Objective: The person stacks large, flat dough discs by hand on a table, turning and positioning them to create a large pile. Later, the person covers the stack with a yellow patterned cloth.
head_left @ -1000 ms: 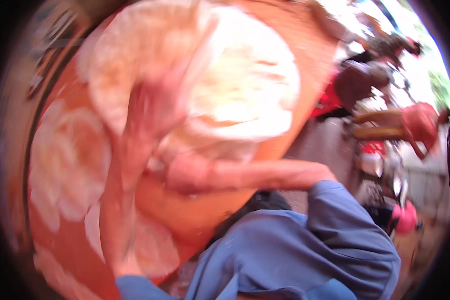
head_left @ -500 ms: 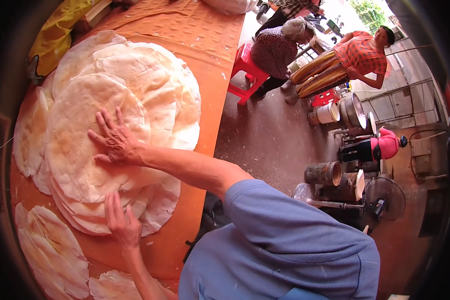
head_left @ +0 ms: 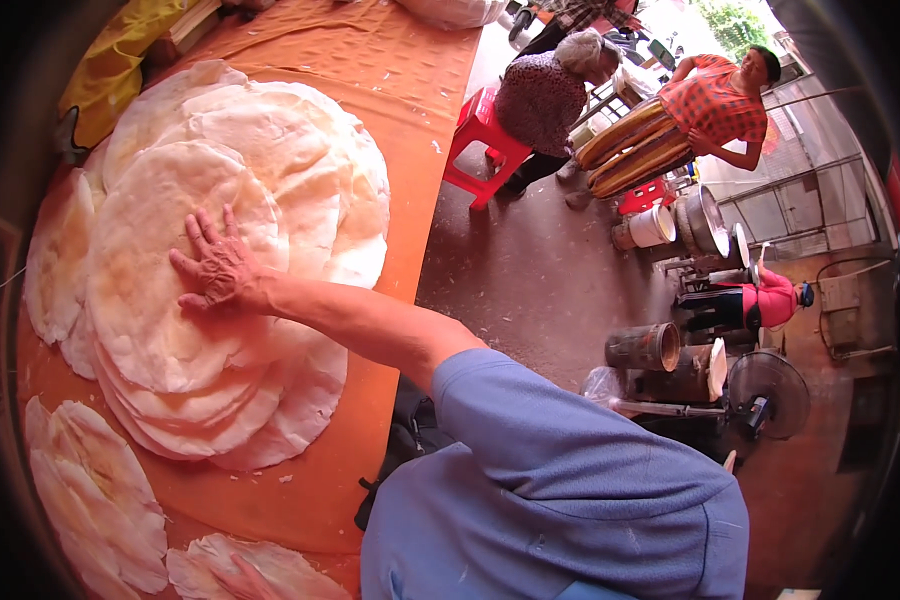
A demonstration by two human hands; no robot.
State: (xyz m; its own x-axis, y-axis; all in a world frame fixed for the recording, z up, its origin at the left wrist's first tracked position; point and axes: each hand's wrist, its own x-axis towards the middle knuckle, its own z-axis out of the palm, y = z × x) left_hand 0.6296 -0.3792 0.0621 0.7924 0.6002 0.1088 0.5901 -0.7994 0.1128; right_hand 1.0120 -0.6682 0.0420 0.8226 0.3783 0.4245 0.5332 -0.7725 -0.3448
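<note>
A tall stack of large, thin, pale round flatbreads (head_left: 170, 340) lies on the orange-covered table (head_left: 370, 395). My right hand (head_left: 220, 265) rests flat on the uppermost round, fingers spread and holding nothing. At the lower edge, my left hand (head_left: 248, 580) shows only in part over a separate pale flatbread (head_left: 205, 560). It is blurred there, so its grip is unclear. Another batch of flatbreads (head_left: 95, 500) lies at the lower left, beside that one.
Yellow cloth (head_left: 135, 65) hangs at the table's far left corner. To the right, a person sits on a red stool (head_left: 485, 150), and another stands in a checked shirt (head_left: 720, 105). Metal drums (head_left: 645, 347), a fan (head_left: 767, 395) and a person in pink (head_left: 770, 295) are farther right.
My left hand has come off the near side of the stack and moved down to the flatbread at the lower edge. My right hand stays on the stack.
</note>
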